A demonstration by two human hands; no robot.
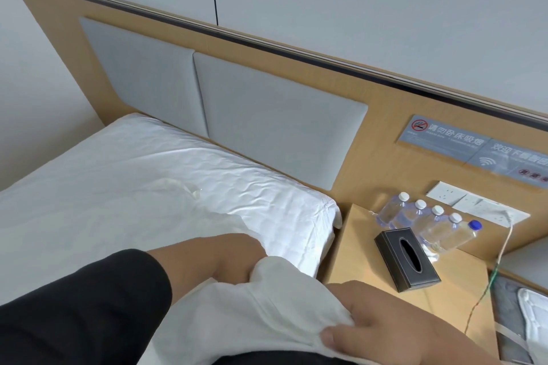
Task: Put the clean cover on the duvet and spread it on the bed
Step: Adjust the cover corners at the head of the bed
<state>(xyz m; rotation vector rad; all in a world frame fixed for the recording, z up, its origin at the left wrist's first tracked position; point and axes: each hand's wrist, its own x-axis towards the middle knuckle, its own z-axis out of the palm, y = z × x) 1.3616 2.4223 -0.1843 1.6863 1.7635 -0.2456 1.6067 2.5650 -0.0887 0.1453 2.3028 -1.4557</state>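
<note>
Duvet cover, white and crumpled, lies bunched at the bed's near corner by the headboard. Your left hand grips one fold; your right hand pinches another under its thumb.

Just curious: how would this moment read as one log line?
left hand: grips white cover | right hand: pinches cover | bed: duvet not spread

White cloth cover, soft and creased, matt. Bed sheet of white cloth, wrinkled. Headboard in pale wood-look panel, smooth, with padded grey matt panels. Clear glossy plastic bottles. Tissue box in dark stitched leather-look finish.
</note>
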